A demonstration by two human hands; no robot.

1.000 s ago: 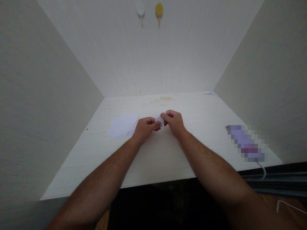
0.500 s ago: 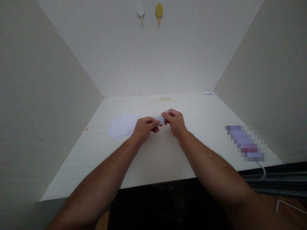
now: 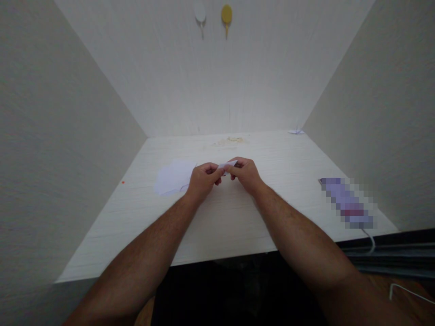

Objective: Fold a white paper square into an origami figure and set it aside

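Note:
Between my two hands, over the middle of the white table (image 3: 224, 217), is a small folded piece of white paper (image 3: 232, 163). My left hand (image 3: 205, 179) pinches its left end between thumb and fingers. Thumb and fingers of my right hand (image 3: 245, 170) close on its right part, and a pointed corner sticks up past the thumb. The two thumbs are close together on the paper. Its lower part is hidden by my fingers. Loose sheets of white paper (image 3: 173, 176) lie on the table just left of my left hand, partly covered by it.
A blurred-out flat device (image 3: 346, 201) with a white cable (image 3: 373, 244) lies on the right. Folded paper (image 3: 296, 132) sits in the far right corner. Walls enclose three sides; a white hook (image 3: 200, 13) and a yellow hook (image 3: 226, 15) are on the back one.
The small paper has turned between my hands, from slanting to lying more level with a pointed corner at the right. My right thumb has moved left, nearer the left thumb.

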